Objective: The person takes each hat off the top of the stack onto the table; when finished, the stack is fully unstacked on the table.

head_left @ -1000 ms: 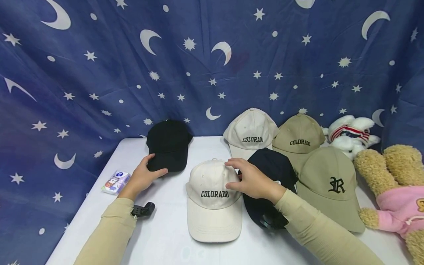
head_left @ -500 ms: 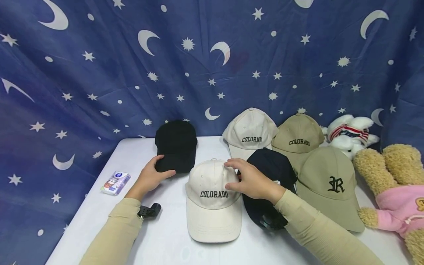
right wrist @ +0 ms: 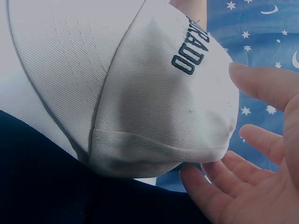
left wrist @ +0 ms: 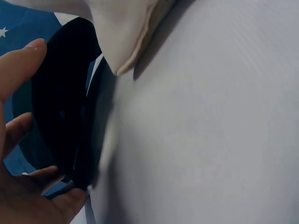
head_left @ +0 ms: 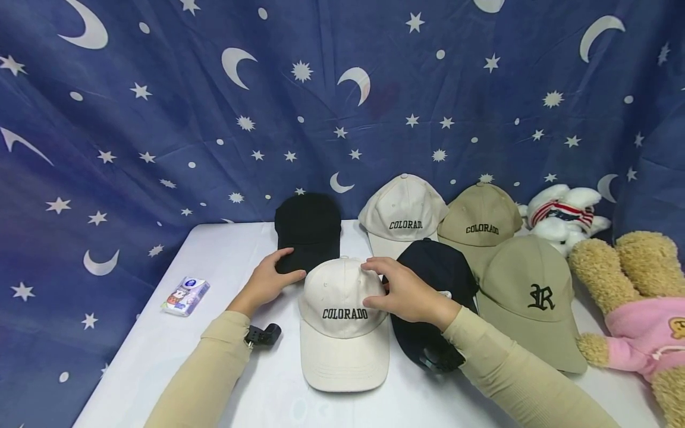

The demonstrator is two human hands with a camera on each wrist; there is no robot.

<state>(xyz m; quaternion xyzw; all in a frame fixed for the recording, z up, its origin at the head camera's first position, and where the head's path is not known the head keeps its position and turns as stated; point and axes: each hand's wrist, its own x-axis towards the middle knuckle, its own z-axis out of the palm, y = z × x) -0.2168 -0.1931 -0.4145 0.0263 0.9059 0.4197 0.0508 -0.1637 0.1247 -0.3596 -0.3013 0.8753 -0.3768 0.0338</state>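
Near the back of the table my left hand [head_left: 266,280] grips the brim of a black baseball cap [head_left: 308,226], thumb along the front and fingers at the left side. In the left wrist view the dark brim [left wrist: 60,93] stands between thumb and fingers. An off-white cap [head_left: 345,351] lettered COLORADO sits in front, brim toward me, overlapping the black cap's corner. My right hand [head_left: 409,291] rests at the right side of its crown, fingers spread and relaxed. In the right wrist view the fingertips [right wrist: 194,175] touch the crown's lower edge.
Right of the right hand lie a navy cap [head_left: 436,261] and a khaki R cap [head_left: 521,279]. Behind stand another off-white cap [head_left: 404,202] and a tan cap [head_left: 481,208]. Plush toys [head_left: 647,321] sit at far right; a tissue pack [head_left: 185,296] lies left.
My left hand has moved to the right, and the black cap has slid with it toward the off-white cap. My right hand and the other caps have stayed in place.
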